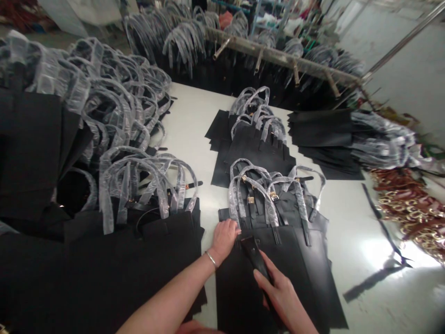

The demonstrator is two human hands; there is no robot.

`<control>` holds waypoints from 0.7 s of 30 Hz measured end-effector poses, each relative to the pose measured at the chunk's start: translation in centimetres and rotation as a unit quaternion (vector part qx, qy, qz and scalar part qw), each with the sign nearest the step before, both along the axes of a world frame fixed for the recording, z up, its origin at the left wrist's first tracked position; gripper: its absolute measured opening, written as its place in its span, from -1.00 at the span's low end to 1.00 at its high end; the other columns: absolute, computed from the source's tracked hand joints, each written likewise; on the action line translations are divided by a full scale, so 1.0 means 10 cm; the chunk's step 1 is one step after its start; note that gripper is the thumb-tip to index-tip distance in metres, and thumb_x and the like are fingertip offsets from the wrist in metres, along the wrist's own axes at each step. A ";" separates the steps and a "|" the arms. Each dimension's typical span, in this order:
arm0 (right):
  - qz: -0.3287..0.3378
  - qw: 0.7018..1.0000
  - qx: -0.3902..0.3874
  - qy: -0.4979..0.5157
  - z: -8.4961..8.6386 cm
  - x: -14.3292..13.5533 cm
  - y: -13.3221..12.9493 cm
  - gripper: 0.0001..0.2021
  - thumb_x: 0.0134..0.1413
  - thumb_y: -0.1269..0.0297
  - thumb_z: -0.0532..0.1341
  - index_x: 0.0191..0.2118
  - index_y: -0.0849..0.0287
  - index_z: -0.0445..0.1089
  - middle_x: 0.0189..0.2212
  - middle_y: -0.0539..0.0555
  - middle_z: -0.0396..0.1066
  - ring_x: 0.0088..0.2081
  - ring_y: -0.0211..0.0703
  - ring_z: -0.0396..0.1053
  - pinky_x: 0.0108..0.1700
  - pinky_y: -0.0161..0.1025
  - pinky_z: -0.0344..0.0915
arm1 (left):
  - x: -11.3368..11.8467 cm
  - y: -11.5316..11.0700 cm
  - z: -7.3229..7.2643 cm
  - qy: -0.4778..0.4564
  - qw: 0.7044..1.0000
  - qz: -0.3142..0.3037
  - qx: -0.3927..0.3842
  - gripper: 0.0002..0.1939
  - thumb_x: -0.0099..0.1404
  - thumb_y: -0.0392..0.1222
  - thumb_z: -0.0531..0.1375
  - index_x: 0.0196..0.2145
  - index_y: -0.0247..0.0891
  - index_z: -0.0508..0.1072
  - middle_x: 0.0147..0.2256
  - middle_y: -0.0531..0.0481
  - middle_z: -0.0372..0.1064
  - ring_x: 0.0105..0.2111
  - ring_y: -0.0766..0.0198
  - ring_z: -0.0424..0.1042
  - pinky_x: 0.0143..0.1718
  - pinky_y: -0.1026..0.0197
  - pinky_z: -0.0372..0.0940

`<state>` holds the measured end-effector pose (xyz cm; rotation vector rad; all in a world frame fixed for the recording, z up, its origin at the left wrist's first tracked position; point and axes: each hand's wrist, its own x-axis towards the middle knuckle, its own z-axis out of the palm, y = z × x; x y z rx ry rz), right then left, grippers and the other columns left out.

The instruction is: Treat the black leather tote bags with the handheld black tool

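Observation:
My right hand (278,287) is wrapped round a black hair clipper (255,255), its head close to the base of a handle on a black leather bag panel (229,287). At that spot my left hand (225,237), a silver bangle on its wrist, has its fingers closed at the lower end of the plastic-wrapped bag handle (233,204). Part of this grip is hidden behind the fingers. The panel lies flat on top of several others, with more wrapped handles and gold buckles (251,200) just beyond it.
Stacked bag panels (132,278) with wrapped handles fill the left. Smaller piles (257,146) lie ahead and at the far right (321,132). Brown straps with gold rings (410,208) and black strips (373,278) lie on the white table (351,204). A rack (278,58) stands behind.

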<state>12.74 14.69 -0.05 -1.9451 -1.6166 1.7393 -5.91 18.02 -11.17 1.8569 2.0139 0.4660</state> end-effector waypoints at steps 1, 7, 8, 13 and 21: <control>0.003 1.000 -0.001 0.002 0.00 -0.01 0.00 -0.33 0.13 -0.03 0.14 0.31 0.08 0.10 -0.65 -0.13 0.36 -0.66 -0.23 0.35 -0.58 -0.33 0.32 | -0.02 0.02 -0.01 -0.013 1.000 -0.009 -0.011 -0.85 0.39 -0.10 0.13 -0.24 -0.23 0.36 -0.28 -0.01 0.37 -0.29 0.17 0.37 -0.24 0.16 0.24; 0.011 0.999 -0.050 0.011 -0.07 -0.09 0.03 -0.38 0.16 0.00 0.12 0.31 0.01 0.09 -0.57 -0.13 0.34 -0.69 -0.29 0.34 -0.65 -0.37 0.27 | -0.16 0.12 0.01 -0.169 0.983 0.010 -0.064 -0.85 0.38 -0.15 0.14 -0.34 -0.21 0.42 -0.31 0.01 0.43 -0.29 0.22 0.42 -0.28 0.26 0.16; 0.007 0.998 -0.061 0.013 -0.08 -0.11 0.05 -0.38 0.16 -0.01 0.11 0.32 -0.01 0.08 -0.56 -0.13 0.34 -0.70 -0.30 0.33 -0.67 -0.38 0.25 | -0.16 0.13 0.01 -0.190 0.979 0.020 -0.068 -0.84 0.38 -0.15 0.14 -0.36 -0.21 0.42 -0.34 0.01 0.44 -0.31 0.22 0.42 -0.29 0.26 0.16; -0.016 0.998 -0.057 0.033 -0.12 -0.28 0.20 -0.36 0.13 -0.06 0.10 0.30 0.00 0.10 -0.56 -0.13 0.33 -0.71 -0.29 0.32 -0.69 -0.37 0.24 | -0.15 0.17 -0.05 -0.234 0.967 0.058 -0.077 -0.79 0.41 -0.11 0.08 -0.34 -0.20 0.44 -0.41 -0.01 0.45 -0.37 0.20 0.44 -0.34 0.25 0.13; -0.027 0.999 -0.027 0.007 0.05 -0.18 0.23 -0.28 0.10 -0.10 0.13 0.34 0.03 0.03 -0.61 -0.13 0.34 -0.66 -0.24 0.34 -0.61 -0.33 0.28 | -0.38 -0.08 -0.04 -0.425 0.891 0.125 -0.100 -0.85 0.25 -0.12 0.21 -0.28 -0.24 0.37 -0.43 0.04 0.45 -0.40 0.27 0.44 -0.36 0.30 0.21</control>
